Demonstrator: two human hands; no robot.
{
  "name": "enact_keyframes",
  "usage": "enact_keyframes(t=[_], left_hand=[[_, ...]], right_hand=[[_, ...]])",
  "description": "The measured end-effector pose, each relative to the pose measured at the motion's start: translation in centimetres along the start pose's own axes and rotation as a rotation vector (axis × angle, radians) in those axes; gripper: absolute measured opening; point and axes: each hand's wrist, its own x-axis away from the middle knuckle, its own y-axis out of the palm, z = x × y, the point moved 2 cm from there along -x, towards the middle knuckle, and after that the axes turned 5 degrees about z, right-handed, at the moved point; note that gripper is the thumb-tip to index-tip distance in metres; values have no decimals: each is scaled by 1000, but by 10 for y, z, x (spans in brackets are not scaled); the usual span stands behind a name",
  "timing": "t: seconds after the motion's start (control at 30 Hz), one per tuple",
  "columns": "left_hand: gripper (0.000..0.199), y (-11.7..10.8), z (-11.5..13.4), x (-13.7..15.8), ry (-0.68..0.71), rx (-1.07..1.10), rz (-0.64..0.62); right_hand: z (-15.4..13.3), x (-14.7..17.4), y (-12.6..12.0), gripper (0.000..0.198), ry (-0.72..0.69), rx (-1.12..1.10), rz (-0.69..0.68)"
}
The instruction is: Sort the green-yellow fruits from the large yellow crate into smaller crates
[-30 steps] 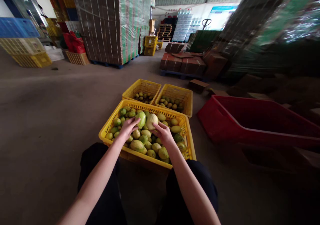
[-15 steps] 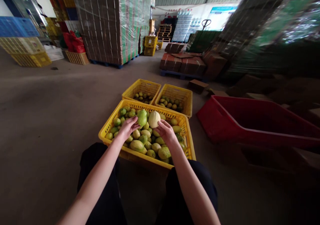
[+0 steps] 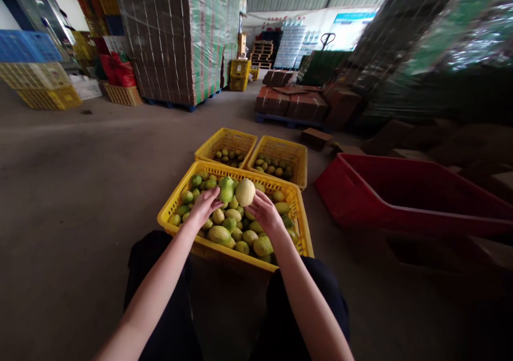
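My left hand (image 3: pixel 206 205) holds a green lemon (image 3: pixel 226 190) with a knobbly tip, its fingers closed round the left side. Close beside it, my right hand (image 3: pixel 264 209) grips a pale, rounder yellow lemon (image 3: pixel 245 192) from the right. Both fruits are raised over a large yellow crate (image 3: pixel 236 265) in front of my knees. Many lemons (image 3: pixel 219 234) in greens and yellows lie in that crate, partly hidden by my hands and wrists.
Behind stand two smaller yellow crates, the left one (image 3: pixel 200 150) and the right one (image 3: pixel 301 163), each with several lemons. A red tub (image 3: pixel 348 190) sits to the right. Wrapped carton stacks (image 3: pixel 160 40) and a pallet of flat cardboard (image 3: pixel 292 104) stand farther back.
The pale lemon has turned slightly in my right hand, and its fingers have shifted lower around it. The green lemon tilts a little. The crates stay where they were.
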Motion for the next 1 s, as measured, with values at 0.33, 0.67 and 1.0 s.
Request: enact_keyframes(t=[0.33,0.67,1.0], left_hand=[[36,2,-7,0,19,36,-67],[35,6,-3,4,-13,31,-81],[32,11,3,11,-112,86,-69]], right_hand=[[1,0,-1,46,-7,29,15],[3,2,2,44,51,-6,2],[1,7,8,54,53,37,-116]])
